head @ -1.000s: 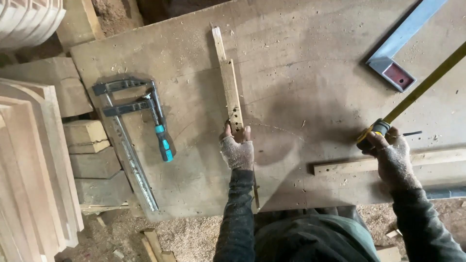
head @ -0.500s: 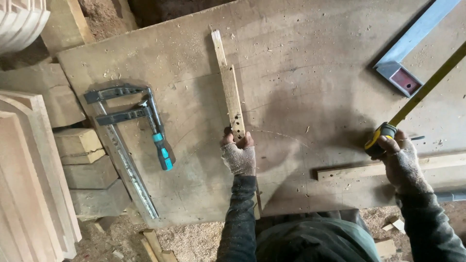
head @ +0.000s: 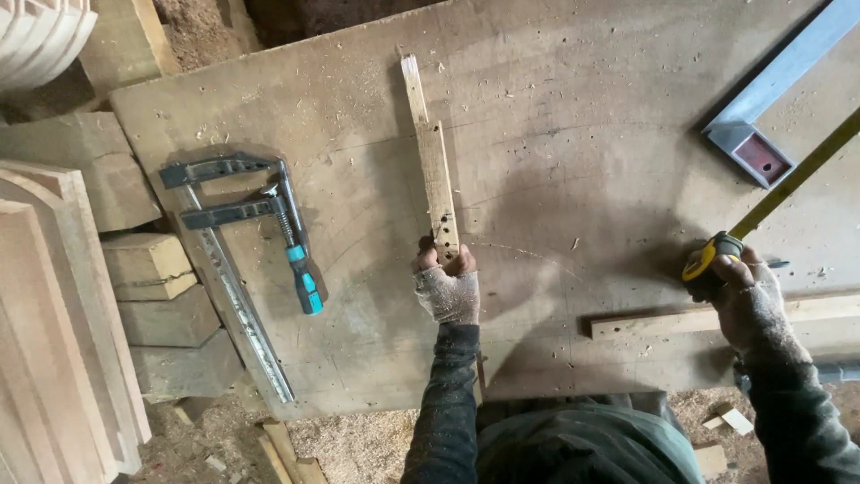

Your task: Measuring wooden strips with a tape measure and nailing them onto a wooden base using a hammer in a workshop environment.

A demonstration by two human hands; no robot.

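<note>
The left hand (head: 446, 285), in a fingerless glove, has its fingers curled shut around the near end of a thin wooden strip (head: 435, 179) that lies flat on the board (head: 582, 134), running from the hand toward the far edge. The strip has small holes near the gripped end and steps down to a narrower piece at its far end. It looks light and stiff, dry and rough enough not to slip, but thin enough to snap if bent; the near end by the holes, where the hand already has it, seems the sound place to hold, with the rest pressed flat on the board.

The right hand (head: 748, 296), also gloved, is closed around a yellow and black tape measure (head: 708, 263) at the right of the board, its yellow blade (head: 797, 184) pulled out and running far and to the right, out of frame. The case looks small, hard and easy to grip.

Just near of the right hand lies a wooden batten (head: 663, 321), flat along the near edge. At far right rests a grey metal square (head: 770, 85) with a red patch at its corner; any marking on it is too small to tell. At the left of the board lies a steel bar clamp (head: 237, 260) with a teal handle. Stacked wood blocks (head: 152, 296) and moulded panels (head: 45, 314) stand left of the board, over sawdust. No packages or signs show
</note>
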